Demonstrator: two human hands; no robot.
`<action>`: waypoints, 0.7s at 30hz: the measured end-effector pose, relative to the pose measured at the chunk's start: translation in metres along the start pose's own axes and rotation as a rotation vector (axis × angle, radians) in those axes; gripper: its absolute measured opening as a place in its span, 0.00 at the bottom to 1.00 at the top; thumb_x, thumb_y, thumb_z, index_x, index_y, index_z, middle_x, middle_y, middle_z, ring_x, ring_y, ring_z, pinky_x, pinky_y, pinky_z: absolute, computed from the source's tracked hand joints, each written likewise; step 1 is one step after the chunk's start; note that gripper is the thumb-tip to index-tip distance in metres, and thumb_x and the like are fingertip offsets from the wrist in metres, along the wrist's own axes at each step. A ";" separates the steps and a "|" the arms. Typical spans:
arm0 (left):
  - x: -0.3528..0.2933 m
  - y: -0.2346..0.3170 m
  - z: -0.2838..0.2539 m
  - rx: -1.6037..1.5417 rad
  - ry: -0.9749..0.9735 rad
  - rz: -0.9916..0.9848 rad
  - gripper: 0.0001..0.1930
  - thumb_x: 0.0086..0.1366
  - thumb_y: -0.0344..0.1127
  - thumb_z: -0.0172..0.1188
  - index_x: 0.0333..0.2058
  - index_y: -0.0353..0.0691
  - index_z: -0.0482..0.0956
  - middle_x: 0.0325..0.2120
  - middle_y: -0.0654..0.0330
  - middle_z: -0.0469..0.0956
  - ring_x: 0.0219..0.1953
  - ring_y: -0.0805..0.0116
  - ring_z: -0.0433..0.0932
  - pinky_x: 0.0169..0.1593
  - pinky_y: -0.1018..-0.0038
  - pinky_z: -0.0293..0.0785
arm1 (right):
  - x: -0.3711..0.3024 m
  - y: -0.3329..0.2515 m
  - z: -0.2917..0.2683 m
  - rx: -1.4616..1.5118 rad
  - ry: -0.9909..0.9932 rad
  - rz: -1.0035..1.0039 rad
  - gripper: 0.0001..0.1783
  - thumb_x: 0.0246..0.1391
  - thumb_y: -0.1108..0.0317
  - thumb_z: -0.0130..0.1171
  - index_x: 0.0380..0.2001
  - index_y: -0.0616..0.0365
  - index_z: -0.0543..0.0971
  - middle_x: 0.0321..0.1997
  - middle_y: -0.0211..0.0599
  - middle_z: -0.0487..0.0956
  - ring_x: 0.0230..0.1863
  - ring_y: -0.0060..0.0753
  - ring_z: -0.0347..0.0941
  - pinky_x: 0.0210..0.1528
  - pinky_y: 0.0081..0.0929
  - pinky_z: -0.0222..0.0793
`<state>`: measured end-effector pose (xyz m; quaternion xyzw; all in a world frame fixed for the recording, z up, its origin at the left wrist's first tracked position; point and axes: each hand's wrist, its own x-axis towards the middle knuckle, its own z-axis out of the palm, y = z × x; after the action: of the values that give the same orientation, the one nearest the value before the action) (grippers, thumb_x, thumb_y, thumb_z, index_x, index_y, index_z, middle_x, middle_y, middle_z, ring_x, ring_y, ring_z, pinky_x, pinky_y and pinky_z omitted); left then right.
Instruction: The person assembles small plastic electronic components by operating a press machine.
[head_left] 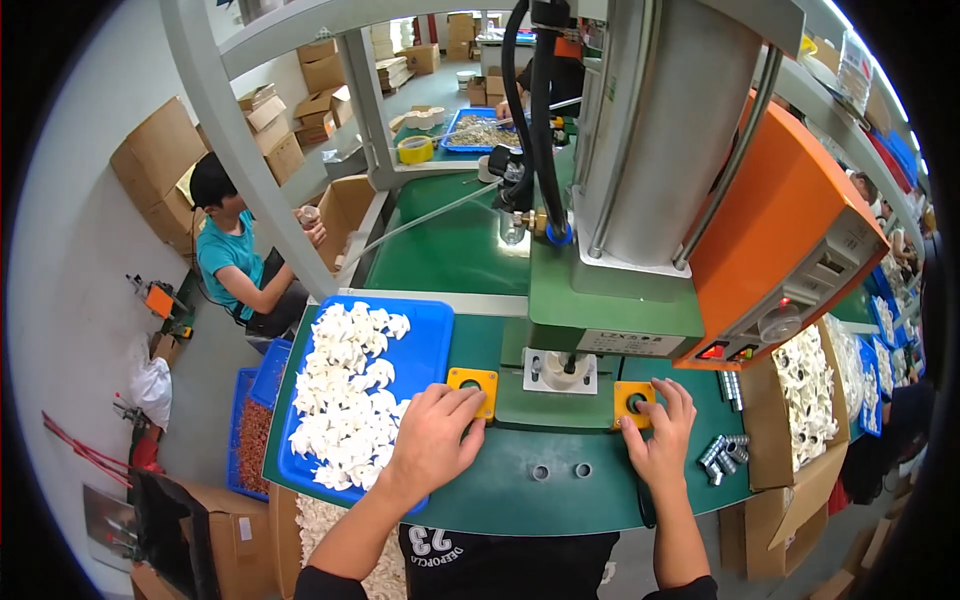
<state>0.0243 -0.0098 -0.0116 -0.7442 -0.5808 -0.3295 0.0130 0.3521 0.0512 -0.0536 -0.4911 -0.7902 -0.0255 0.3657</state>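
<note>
At press base (555,408) | hands (437,440) (662,440) on yellow button boxes (486,382) (622,396) | squarish faces upward

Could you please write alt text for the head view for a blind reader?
A person's left hand and right hand rest on two square yellow button boxes flanking a green and silver press. To the left, a blue plastic tray holds white curved pieces; two small grey rings sit on the green table in front.
</note>
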 end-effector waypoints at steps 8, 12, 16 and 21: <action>0.053 -0.092 -0.010 0.222 -0.072 -0.086 0.20 0.58 0.26 0.62 0.51 0.38 0.83 0.45 0.49 0.83 0.48 0.48 0.79 0.53 0.57 0.76 | -0.001 0.006 0.010 0.228 0.041 0.157 0.11 0.50 0.68 0.72 0.35 0.62 0.82 0.58 0.48 0.78 0.64 0.57 0.70 0.64 0.49 0.66; 0.051 -0.140 0.013 0.521 -0.239 -0.107 0.27 0.56 0.25 0.65 0.57 0.41 0.80 0.54 0.51 0.79 0.55 0.49 0.76 0.59 0.54 0.70 | 0.014 -0.010 0.014 0.334 0.102 0.176 0.09 0.50 0.70 0.71 0.33 0.63 0.83 0.56 0.52 0.78 0.59 0.56 0.73 0.61 0.46 0.70; 0.054 -0.144 0.025 0.625 -0.284 -0.046 0.18 0.56 0.25 0.65 0.47 0.43 0.81 0.44 0.51 0.78 0.49 0.49 0.77 0.54 0.55 0.72 | 0.029 -0.021 0.013 0.322 0.091 0.127 0.09 0.52 0.70 0.70 0.36 0.63 0.83 0.56 0.51 0.79 0.56 0.53 0.76 0.57 0.43 0.73; 0.052 -0.140 0.017 0.485 -0.335 -0.114 0.18 0.55 0.21 0.64 0.45 0.38 0.83 0.44 0.49 0.77 0.46 0.46 0.78 0.51 0.58 0.77 | 0.059 -0.042 0.007 0.404 -0.091 0.207 0.22 0.49 0.63 0.74 0.47 0.60 0.83 0.57 0.50 0.80 0.58 0.54 0.76 0.59 0.42 0.72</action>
<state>-0.0845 0.0868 -0.0493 -0.7294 -0.6777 -0.0541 0.0760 0.2999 0.0772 -0.0099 -0.4871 -0.7403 0.1930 0.4213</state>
